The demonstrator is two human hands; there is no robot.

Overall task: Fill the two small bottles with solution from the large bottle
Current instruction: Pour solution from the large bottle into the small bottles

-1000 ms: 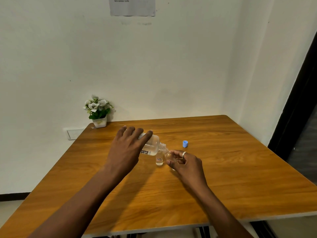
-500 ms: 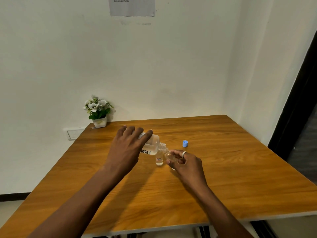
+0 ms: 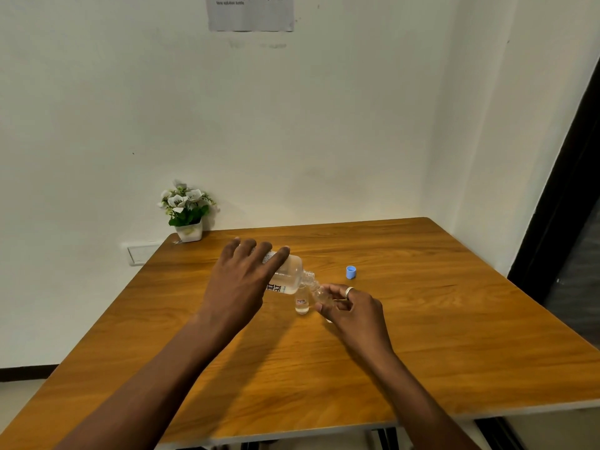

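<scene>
My left hand (image 3: 242, 284) grips the large clear bottle (image 3: 289, 276), tipped on its side with its open neck pointing right and down. The neck meets the mouth of a small clear bottle (image 3: 321, 295), which my right hand (image 3: 352, 308) pinches between thumb and fingers and holds slightly tilted. A second small bottle (image 3: 302, 303) with a red label stands upright on the table just left of it, with some clear liquid in it. The large bottle's blue cap (image 3: 351, 272) lies on the table to the right.
The wooden table (image 3: 422, 336) fills the lower view, its front edge near me. A potted white flower (image 3: 187, 211) stands at the back left corner against the wall. A printed sheet (image 3: 250, 11) hangs on the wall. A dark doorway lies to the right.
</scene>
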